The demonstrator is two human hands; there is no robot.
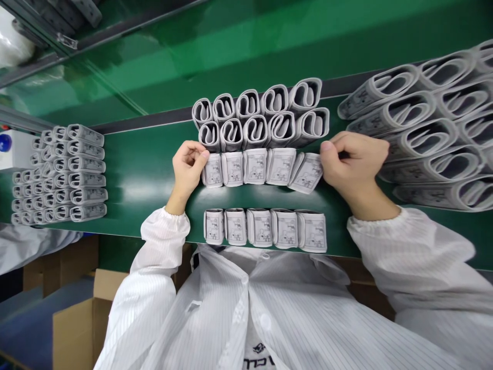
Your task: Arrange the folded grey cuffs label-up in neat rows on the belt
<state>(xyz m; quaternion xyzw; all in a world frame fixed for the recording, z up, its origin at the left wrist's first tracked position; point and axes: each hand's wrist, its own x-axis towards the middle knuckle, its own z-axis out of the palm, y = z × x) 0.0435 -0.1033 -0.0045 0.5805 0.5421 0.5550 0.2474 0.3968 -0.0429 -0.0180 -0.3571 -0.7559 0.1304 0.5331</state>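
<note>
A row of several folded grey printed packets [255, 166] lies between my hands on the green work surface [146, 169]. My left hand [190, 162] pinches the leftmost packet at its upper left corner. At the other end, my right hand [346, 159] has its fingers closed on the edge of the rightmost packet [307, 173], which leans at an angle. Beyond them stand two rows of rolled packets [256, 129] with their folded ends up. Nearer my body, another row of packets [260, 227] lies along the front edge.
Larger stacks of folded packets stand at the left [87, 172] and at the right [419, 118]. A person's white sleeve [34, 246] shows at the far left. Below the surface is an open cardboard box [73, 336]. A metal rail [162, 119] runs along the back.
</note>
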